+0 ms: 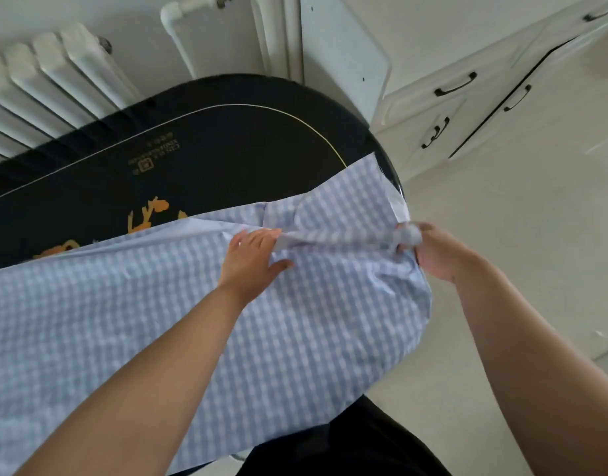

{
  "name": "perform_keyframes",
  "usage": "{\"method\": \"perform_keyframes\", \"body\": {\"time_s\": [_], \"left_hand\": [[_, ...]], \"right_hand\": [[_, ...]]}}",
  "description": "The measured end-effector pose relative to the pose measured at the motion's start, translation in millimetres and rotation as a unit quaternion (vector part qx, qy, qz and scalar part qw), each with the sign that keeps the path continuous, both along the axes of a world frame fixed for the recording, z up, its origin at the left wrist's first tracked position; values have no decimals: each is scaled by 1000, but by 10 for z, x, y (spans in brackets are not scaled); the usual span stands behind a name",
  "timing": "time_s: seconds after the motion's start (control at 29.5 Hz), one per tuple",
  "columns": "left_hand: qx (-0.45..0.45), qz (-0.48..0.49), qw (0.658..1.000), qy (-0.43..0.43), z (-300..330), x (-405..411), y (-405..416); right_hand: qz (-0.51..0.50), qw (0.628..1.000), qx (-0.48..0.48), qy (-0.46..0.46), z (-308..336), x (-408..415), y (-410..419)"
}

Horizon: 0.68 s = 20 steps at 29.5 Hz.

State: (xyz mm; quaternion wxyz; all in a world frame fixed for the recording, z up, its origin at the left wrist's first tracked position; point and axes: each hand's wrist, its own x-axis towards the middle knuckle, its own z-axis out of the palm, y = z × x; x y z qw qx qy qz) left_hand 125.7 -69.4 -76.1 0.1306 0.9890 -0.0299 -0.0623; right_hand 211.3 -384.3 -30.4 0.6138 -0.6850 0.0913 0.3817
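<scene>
Checked cloth [158, 321], spread over black desk [227, 149]. Left hand [249, 257] flat at frame centre, fingers apart; right hand [433, 250], centre right, fingers clamped on bunched corner.

Against the pale wall, a white ribbed radiator [52, 73] and white pipes [261, 36]. In front, a black lacquered round-ended table [227, 159] with thin gold edging and orange painted motifs. To the right, white cabinets [416, 108] with black handles [455, 84]. Underfoot, pale glossy floor [501, 214] in soft, even light.
</scene>
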Motion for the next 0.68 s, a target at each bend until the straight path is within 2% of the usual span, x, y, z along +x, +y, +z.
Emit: {"method": "perform_keyframes", "body": {"time_s": [0.07,0.1,0.17,0.2,0.27,0.34,0.41,0.47,0.58,0.68], "left_hand": [[-32,-41,998,47,6,-146,53],[-32,-64,995,64,15,-228,71],[-14,-98,992,78,42,-339,92],[-3,-107,991,82,61,-353,100],[29,-105,987,118,96,-333,160],[68,-68,972,216,97,-304,311],[70,2,955,289,98,-304,434],[34,121,945,303,95,-322,499],[-14,320,898,303,57,-373,552],[6,361,873,328,12,-449,649]], "right_hand": [[213,973,-86,-11,111,-193,131],[308,942,-131,-19,139,-290,235],[468,856,-212,-52,139,-476,485],[513,821,-244,-56,125,-555,602],[543,790,-282,-35,95,-693,760],[539,784,-308,-18,49,-797,828],[520,787,-331,-23,5,-873,819],[495,793,-351,-43,-21,-942,807],[464,814,-347,-41,-71,-1009,790],[454,828,-328,-35,-86,-972,780]]}}
